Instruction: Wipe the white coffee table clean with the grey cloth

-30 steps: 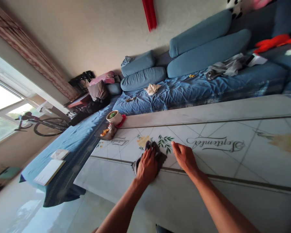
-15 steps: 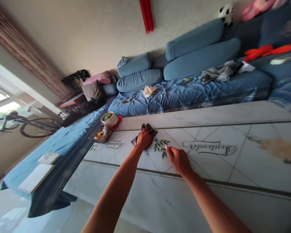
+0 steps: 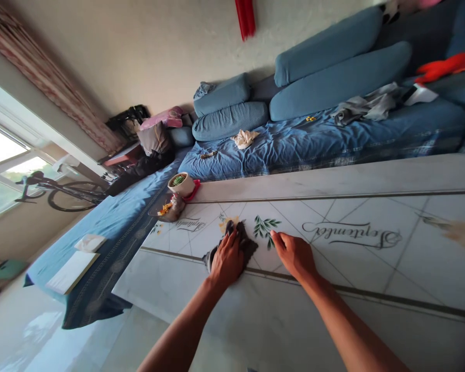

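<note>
Under my left hand a dark grey cloth is pressed against the white marble-patterned table. Its bunched edges stick out on both sides of my fingers. My right hand rests at the printed green leaves on the tabletop, with its fingers curled into a closed fist. Nothing shows in it, though the inside of the palm is hidden.
At the table's far left corner stand a white potted succulent on a red saucer and a clear dish with small items. Behind runs a blue-covered sofa with cushions and clothes. A white box lies on the left seat.
My left hand has drawn the cloth toward me, from the middle of the printed strip to its near border, uncovering a yellow flower print. My right hand stays by the leaves. The view has shifted slightly.
</note>
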Motion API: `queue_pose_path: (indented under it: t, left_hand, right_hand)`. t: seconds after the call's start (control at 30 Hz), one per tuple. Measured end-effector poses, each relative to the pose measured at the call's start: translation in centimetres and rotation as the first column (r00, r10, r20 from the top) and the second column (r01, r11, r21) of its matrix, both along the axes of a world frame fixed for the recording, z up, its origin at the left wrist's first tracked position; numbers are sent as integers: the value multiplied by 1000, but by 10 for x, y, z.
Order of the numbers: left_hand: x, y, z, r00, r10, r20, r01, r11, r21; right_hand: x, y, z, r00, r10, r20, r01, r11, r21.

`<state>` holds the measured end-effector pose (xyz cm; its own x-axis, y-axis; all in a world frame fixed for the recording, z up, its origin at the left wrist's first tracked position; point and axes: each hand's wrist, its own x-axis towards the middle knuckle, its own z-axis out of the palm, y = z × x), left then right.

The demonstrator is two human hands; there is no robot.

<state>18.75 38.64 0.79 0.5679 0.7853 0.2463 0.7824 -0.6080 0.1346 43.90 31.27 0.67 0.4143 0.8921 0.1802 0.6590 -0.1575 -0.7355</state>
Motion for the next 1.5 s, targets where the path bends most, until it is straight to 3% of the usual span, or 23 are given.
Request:
queue_pose_path:
  t: [0.23, 0.3, 0.37, 0.43, 0.5, 0.7, 0.77, 0.87, 0.97, 1.2, 1.3, 1.4, 1.5]
  left_hand:
    - [117, 138, 34, 997, 72, -24, -74, 991, -109]
    - [139, 159, 43, 996, 83, -35, -87, 987, -137]
    - [147, 163, 50, 994, 96, -50, -102, 982, -156]
    - [138, 149, 52, 994, 92, -51, -99, 983, -154]
    - [114, 120, 47, 996, 81, -38, -85, 987, -139]
    - [-5, -13, 11, 1000, 13, 3, -13, 999, -31]
    - [-32, -48, 2, 1000, 1, -4, -1, 1000, 11]
    - [-43, -64, -5, 999, 2, -35, 0, 998, 63]
    - [-18, -30, -3, 999, -1, -42, 4, 998, 67]
    - [104, 134, 24, 997, 58, -46, -60, 997, -48]
    - [143, 186, 39, 994, 79, -72, -86, 990, -108]
    - [158, 202, 49, 993, 87, -85, -98, 986, -137]
    - [147, 170, 47, 994, 78, -81, -88, 988, -128]
  right_hand:
    - [2, 1, -3, 998, 24, 59, -25, 1000, 14]
    - [4, -1, -1, 997, 46, 54, -47, 999, 20]
    - [5, -2, 2, 997, 54, 46, -55, 998, 15]
    - [5, -2, 5, 998, 54, 33, -54, 998, 17]
    - [5, -2, 7, 999, 40, 17, -41, 999, 23]
    - [7, -1, 4, 999, 49, 7, -49, 999, 14]
    - [6, -3, 3, 998, 50, 38, -50, 999, -5]
    - [3, -6, 4, 993, 54, 104, -48, 997, -63]
    - [-1, -6, 7, 983, 61, 172, -41, 992, -119]
    - [0, -3, 4, 979, 63, 191, -49, 996, -81]
    - [3, -5, 4, 986, 68, 150, -63, 997, -40]
    - [5, -6, 6, 991, 76, 108, -73, 997, -38]
    - [6, -4, 7, 994, 67, 86, -64, 997, -41]
